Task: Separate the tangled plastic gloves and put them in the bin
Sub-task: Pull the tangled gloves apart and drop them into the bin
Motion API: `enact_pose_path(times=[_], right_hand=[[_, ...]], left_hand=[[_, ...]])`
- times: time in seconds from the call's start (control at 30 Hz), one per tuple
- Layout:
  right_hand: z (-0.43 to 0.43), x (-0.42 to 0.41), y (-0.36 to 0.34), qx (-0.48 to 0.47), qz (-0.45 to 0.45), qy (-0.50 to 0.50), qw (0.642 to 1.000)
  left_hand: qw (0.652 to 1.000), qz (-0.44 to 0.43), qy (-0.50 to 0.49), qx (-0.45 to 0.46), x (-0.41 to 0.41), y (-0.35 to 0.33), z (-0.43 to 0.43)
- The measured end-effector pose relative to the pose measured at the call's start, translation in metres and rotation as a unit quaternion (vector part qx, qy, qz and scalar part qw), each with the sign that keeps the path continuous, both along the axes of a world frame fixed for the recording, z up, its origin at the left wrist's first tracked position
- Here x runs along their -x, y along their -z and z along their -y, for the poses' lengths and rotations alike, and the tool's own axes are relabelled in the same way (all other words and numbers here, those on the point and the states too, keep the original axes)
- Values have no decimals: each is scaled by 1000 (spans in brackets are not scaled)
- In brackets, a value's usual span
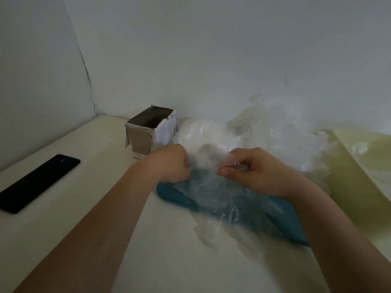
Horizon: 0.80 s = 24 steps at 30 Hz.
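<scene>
A heap of tangled clear plastic gloves lies on the white table against the back wall. Both hands hold one clear glove that hangs between them and drapes over a teal flat object. My left hand grips its left edge with curled fingers. My right hand pinches its right edge between thumb and fingers. A small open cardboard box, the bin, stands just behind my left hand; its inside looks dark.
A teal flat object lies under the held glove. A black phone rests at the table's left. The white table meets walls at back and left. A pale yellow-green surface is at the right.
</scene>
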State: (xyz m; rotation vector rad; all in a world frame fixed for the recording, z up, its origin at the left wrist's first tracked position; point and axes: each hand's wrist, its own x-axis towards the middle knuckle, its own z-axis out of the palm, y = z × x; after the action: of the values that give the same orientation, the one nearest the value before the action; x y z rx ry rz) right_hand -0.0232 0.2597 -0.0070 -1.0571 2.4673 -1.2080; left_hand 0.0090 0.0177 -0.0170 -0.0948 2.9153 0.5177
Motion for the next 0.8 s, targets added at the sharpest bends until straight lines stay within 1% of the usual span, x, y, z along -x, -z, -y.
enact_pose_path(times=[0.07,0.1,0.17,0.23,0.27,0.33,0.43,0.5,0.53,0.57,0.6,0.63,0.67,0.7,0.73,0.77,0.8], right_hand=[[2,-1,-3,8,-31,17,999],[2,-3,-5,21,-43,21,999],[1,-6,-11,42,-73,14,996],[-1,-8,-15,67,-82,0,994],[-2,-8,-16,85,-74,-6,994],[-4,-7,-16,118,-63,-12,991],[-11,-9,-19,166,-34,3,986],[-14,-12,-23,198,3,24,980],[-15,-14,-22,220,24,39,974],[-15,-17,-24,247,35,60,966],[-17,-19,-25,272,41,81,958],[-19,-22,-27,292,42,99,950],[-21,-24,-30,306,44,111,944],[-24,-26,-33,315,48,120,940],[-28,-29,-38,317,53,130,938],[-32,-32,-43,312,59,135,939],[-39,-36,-49,304,60,141,940]], left_hand=[[998,-56,9,-14,-7,-20,1],[995,-91,14,-37,-11,-30,0],[979,-140,47,-142,-19,-45,-5],[947,-136,99,-272,-28,-51,-12],[933,-135,112,-315,-31,-51,-16],[911,-158,102,-366,-33,-51,-20],[879,-231,61,-413,-38,-59,-24],[846,-292,32,-445,-42,-66,-24],[816,-316,10,-484,-42,-65,-24],[767,-330,-17,-550,-41,-65,-25],[699,-328,-43,-634,-40,-65,-28],[625,-307,-67,-715,-38,-65,-33],[569,-268,-86,-773,-37,-64,-39],[547,-210,-100,-804,-37,-60,-45],[560,-137,-98,-811,-39,-58,-54],[587,-63,-82,-803,-41,-56,-62],[611,-10,-56,-790,-43,-54,-72]])
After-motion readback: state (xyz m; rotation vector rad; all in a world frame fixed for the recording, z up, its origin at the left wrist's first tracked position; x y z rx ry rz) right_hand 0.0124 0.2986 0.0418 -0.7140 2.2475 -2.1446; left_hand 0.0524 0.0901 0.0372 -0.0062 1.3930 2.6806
